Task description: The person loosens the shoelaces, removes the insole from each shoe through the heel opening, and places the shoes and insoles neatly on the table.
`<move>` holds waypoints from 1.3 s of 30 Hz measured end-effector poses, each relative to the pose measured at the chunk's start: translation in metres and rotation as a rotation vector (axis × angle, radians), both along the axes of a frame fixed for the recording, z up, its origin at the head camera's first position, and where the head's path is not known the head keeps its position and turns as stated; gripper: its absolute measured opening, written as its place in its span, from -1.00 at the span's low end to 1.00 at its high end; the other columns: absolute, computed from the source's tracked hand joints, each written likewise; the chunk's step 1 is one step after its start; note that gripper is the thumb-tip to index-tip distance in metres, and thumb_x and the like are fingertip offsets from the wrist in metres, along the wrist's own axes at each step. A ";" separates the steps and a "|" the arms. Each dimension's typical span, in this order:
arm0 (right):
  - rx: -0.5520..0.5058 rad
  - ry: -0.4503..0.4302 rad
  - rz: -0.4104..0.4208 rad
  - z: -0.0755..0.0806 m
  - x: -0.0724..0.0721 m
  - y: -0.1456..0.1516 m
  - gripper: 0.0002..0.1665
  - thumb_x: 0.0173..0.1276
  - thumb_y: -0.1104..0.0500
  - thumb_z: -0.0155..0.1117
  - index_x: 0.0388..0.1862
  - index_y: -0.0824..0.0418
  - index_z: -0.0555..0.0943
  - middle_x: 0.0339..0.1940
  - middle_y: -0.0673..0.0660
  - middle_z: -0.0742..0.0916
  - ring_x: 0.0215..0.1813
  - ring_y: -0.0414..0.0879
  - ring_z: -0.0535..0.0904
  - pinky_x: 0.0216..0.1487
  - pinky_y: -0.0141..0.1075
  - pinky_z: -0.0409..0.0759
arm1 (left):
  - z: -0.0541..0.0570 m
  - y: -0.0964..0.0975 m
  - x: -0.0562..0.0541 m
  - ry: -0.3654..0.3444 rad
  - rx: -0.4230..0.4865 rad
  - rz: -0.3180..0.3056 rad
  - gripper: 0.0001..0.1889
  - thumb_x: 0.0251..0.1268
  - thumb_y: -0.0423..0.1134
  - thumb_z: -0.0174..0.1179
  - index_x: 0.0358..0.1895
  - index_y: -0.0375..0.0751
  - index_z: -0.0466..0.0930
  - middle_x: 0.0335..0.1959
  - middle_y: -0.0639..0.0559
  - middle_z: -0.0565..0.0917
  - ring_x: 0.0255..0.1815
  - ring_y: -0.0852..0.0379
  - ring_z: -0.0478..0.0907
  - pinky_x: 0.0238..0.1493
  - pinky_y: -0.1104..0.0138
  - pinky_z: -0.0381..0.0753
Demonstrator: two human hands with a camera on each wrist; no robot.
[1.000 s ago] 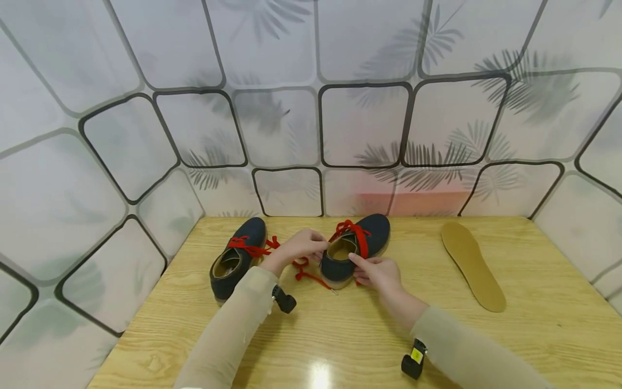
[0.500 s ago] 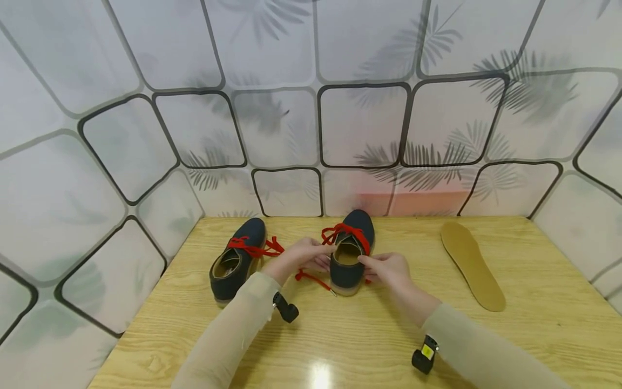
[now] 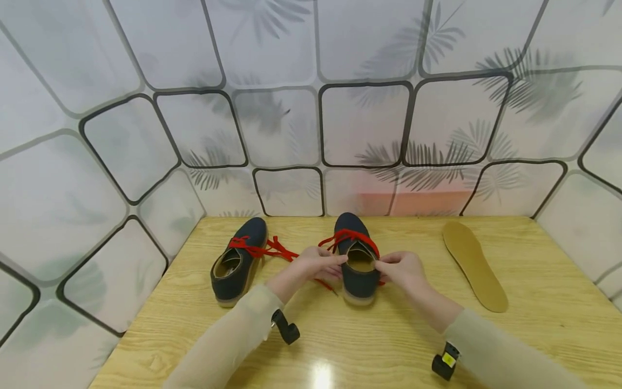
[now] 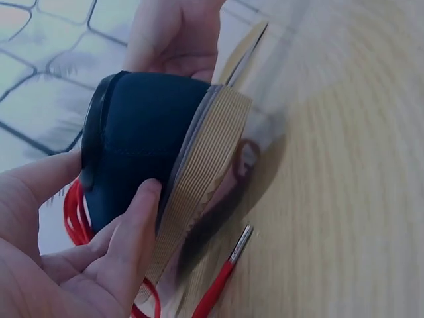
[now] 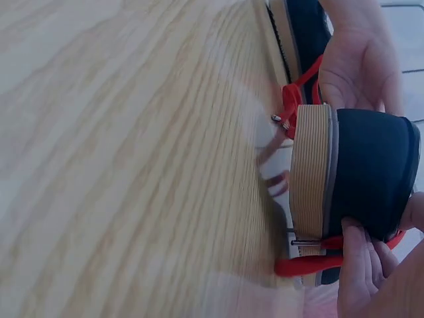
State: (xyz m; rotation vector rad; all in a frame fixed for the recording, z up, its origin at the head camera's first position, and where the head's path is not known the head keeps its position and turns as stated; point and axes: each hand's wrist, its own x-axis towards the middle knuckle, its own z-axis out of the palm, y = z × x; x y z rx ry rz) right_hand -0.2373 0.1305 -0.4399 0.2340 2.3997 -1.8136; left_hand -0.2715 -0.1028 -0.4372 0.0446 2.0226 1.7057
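A dark navy shoe [image 3: 358,282] with red laces [image 3: 351,234] stands in the middle of the table, toe pointing away and heel towards me. My left hand [image 3: 320,263] grips its left side near the heel, thumb at the collar and fingers along the outer wall. On the opposite side my right hand [image 3: 402,268] pinches the collar in the same way. The left wrist view shows the shoe's heel [image 4: 149,126] and ribbed tan sole close up. A metal-tipped lace end [image 4: 218,288] lies beside it. Most of the shoe's inside is hidden.
The matching navy shoe [image 3: 233,285] with red laces stands at the left, beyond my left forearm. A tan insole [image 3: 473,265] lies flat at the right. A patterned curtain [image 3: 286,129] closes off the back and sides of the wooden table [image 3: 369,351].
Both hands have turned the shoe so that its toe swings from the right to point away and slightly left. Its heel has moved right and nearer to me.
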 end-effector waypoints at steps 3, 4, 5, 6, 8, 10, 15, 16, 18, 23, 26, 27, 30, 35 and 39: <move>0.013 0.030 0.019 0.002 0.003 0.005 -0.66 0.44 0.26 0.41 0.03 0.54 0.70 -0.20 0.25 0.82 -0.41 -0.19 0.78 -0.19 -0.18 0.87 | 0.000 0.003 0.007 0.003 0.026 -0.002 -0.62 0.51 -0.20 0.32 0.08 -0.54 0.67 -0.30 -0.13 0.83 -0.36 0.17 0.78 0.03 0.18 0.88; 0.025 0.039 0.027 0.003 0.005 0.006 -0.65 0.43 0.26 0.41 0.03 0.54 0.70 -0.20 0.24 0.82 -0.41 -0.19 0.78 -0.19 -0.18 0.87 | 0.001 0.003 0.009 0.000 0.037 -0.002 -0.64 0.51 -0.21 0.33 0.05 -0.53 0.68 -0.31 -0.13 0.83 -0.36 0.17 0.78 0.03 0.18 0.88; 0.039 0.049 0.036 0.003 0.005 0.008 -0.65 0.43 0.26 0.41 0.03 0.54 0.71 -0.20 0.25 0.83 -0.41 -0.19 0.78 -0.18 -0.17 0.86 | 0.001 0.004 0.012 -0.002 0.049 -0.002 -0.66 0.51 -0.22 0.33 0.03 -0.53 0.68 -0.32 -0.13 0.84 -0.37 0.17 0.79 0.01 0.18 0.89; 0.055 0.058 0.044 0.004 0.006 0.009 -0.65 0.42 0.26 0.41 0.03 0.53 0.71 -0.19 0.26 0.83 -0.41 -0.19 0.78 -0.16 -0.16 0.87 | 0.002 0.004 0.014 -0.001 0.056 -0.005 -0.67 0.51 -0.23 0.33 0.02 -0.52 0.69 -0.32 -0.14 0.85 -0.37 0.17 0.80 0.01 0.18 0.89; 0.087 0.079 0.063 0.005 0.008 0.012 -0.66 0.41 0.26 0.41 0.02 0.52 0.72 -0.17 0.29 0.84 -0.40 -0.19 0.78 -0.13 -0.13 0.87 | 0.003 0.006 0.019 -0.006 0.067 -0.002 -0.69 0.49 -0.24 0.35 0.00 -0.50 0.71 -0.31 -0.17 0.86 -0.38 0.17 0.81 -0.02 0.18 0.89; 0.112 0.097 0.083 0.006 0.010 0.015 -0.66 0.40 0.26 0.40 0.02 0.52 0.72 -0.15 0.31 0.84 -0.37 -0.19 0.77 -0.11 -0.11 0.87 | 0.003 0.007 0.024 -0.008 0.076 -0.005 -0.70 0.49 -0.24 0.35 0.00 -0.50 0.71 -0.27 -0.25 0.86 -0.39 0.18 0.81 -0.04 0.18 0.89; 0.162 0.137 0.147 0.010 0.018 0.025 -0.71 0.40 0.30 0.37 -0.01 0.50 0.73 -0.21 0.23 0.84 -0.32 -0.20 0.74 -0.16 -0.14 0.86 | 0.002 0.010 0.039 0.005 0.111 -0.037 -0.70 0.51 -0.25 0.33 -0.02 -0.53 0.71 -0.20 -0.33 0.86 -0.40 0.20 0.82 -0.09 0.24 0.90; 0.167 0.150 0.166 0.011 0.020 0.028 -0.72 0.40 0.31 0.37 -0.02 0.51 0.73 -0.23 0.21 0.84 -0.32 -0.20 0.72 -0.18 -0.16 0.85 | 0.002 0.010 0.043 0.009 0.124 -0.044 -0.69 0.52 -0.25 0.31 -0.02 -0.54 0.71 -0.20 -0.34 0.86 -0.40 0.20 0.82 -0.11 0.26 0.90; 0.174 0.171 0.202 0.013 0.022 0.033 -0.75 0.41 0.33 0.37 -0.03 0.50 0.73 -0.26 0.17 0.84 -0.32 -0.22 0.71 -0.22 -0.19 0.84 | 0.002 0.012 0.050 0.004 0.155 -0.055 -0.67 0.55 -0.23 0.28 0.00 -0.56 0.70 -0.19 -0.34 0.86 -0.38 0.21 0.82 -0.12 0.31 0.89; 0.205 0.249 0.300 0.013 0.024 0.048 -0.78 0.40 0.31 0.39 -0.08 0.47 0.76 -0.30 0.13 0.83 -0.34 -0.29 0.68 -0.29 -0.33 0.76 | 0.002 0.019 0.067 -0.068 0.223 -0.038 -0.56 0.63 -0.12 0.21 0.09 -0.58 0.69 -0.15 -0.34 0.85 -0.34 0.21 0.83 -0.10 0.36 0.87; 0.231 0.286 0.356 0.011 0.024 0.054 -0.79 0.37 0.30 0.40 -0.11 0.44 0.77 -0.31 0.12 0.83 -0.34 -0.32 0.66 -0.31 -0.40 0.70 | 0.001 0.021 0.075 -0.116 0.242 -0.033 -0.51 0.65 -0.09 0.18 0.13 -0.60 0.68 -0.09 -0.35 0.84 -0.31 0.21 0.83 -0.06 0.36 0.87; 0.236 0.294 0.372 0.010 0.024 0.055 -0.79 0.36 0.30 0.40 -0.12 0.43 0.77 -0.32 0.12 0.83 -0.35 -0.33 0.65 -0.31 -0.41 0.69 | 0.001 0.022 0.077 -0.130 0.247 -0.033 -0.50 0.66 -0.09 0.17 0.14 -0.61 0.68 -0.07 -0.36 0.84 -0.30 0.21 0.82 -0.04 0.35 0.87; 0.227 0.300 0.416 0.007 0.024 0.058 -0.81 0.32 0.33 0.41 -0.14 0.43 0.76 -0.33 0.14 0.83 -0.34 -0.35 0.65 -0.30 -0.42 0.69 | -0.001 0.024 0.086 -0.172 0.272 -0.019 -0.48 0.67 -0.07 0.16 0.16 -0.63 0.66 -0.01 -0.39 0.81 -0.26 0.19 0.82 0.01 0.34 0.86; 0.209 0.307 0.480 0.002 0.023 0.063 -0.82 0.32 0.34 0.38 -0.15 0.43 0.75 -0.32 0.14 0.82 -0.34 -0.37 0.63 -0.31 -0.43 0.69 | -0.005 0.030 0.100 -0.218 0.337 0.056 -0.55 0.65 -0.10 0.19 0.13 -0.54 0.67 -0.03 -0.38 0.82 -0.20 0.11 0.83 0.08 0.27 0.86; 0.212 0.327 0.538 0.001 0.022 0.068 -0.83 0.34 0.33 0.36 -0.15 0.41 0.75 -0.32 0.09 0.81 -0.34 -0.39 0.62 -0.32 -0.43 0.68 | -0.007 0.036 0.110 -0.229 0.363 0.094 -0.63 0.64 -0.10 0.20 0.04 -0.43 0.70 -0.04 -0.37 0.82 -0.13 0.04 0.83 0.14 0.21 0.84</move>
